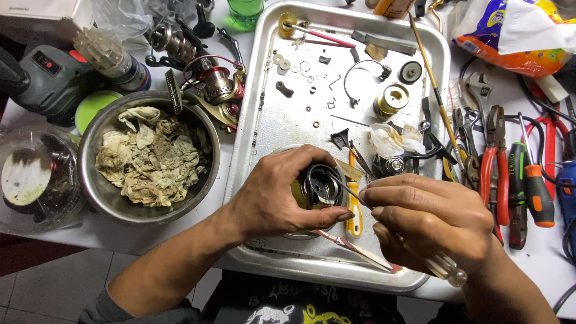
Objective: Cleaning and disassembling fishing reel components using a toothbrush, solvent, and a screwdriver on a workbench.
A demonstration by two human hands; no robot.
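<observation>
At the far left I saw a grey power tool (42,81) lying on the white table (540,264), and below it a clear plastic tub (36,180). Next came a steel bowl (96,192) full of stained, crumpled rags (153,156). Just above its rim sat a spinning reel (219,87) with a red spool.

My left hand (273,198) was curled around a round dark metal reel part (321,187), holding it over the near end of the metal tray (264,120), thumb underneath and fingers wrapped over the top, the part's open face turned toward me. My right hand (429,219) was closed in a pinch on a thin screwdriver (447,267) with a clear handle; its slim shaft ran up and left to the mouth of the reel part, the tip inside it or right at its edge.

Farther back on the tray lay small washers and screws (300,66), a gold-coloured spool (391,99) and a wadded tissue (393,139). Right of the tray lay red-handled pliers (495,162) and an orange-handled screwdriver (537,192), close together. A bright printed plastic bag (516,36) sat at the top right.
</observation>
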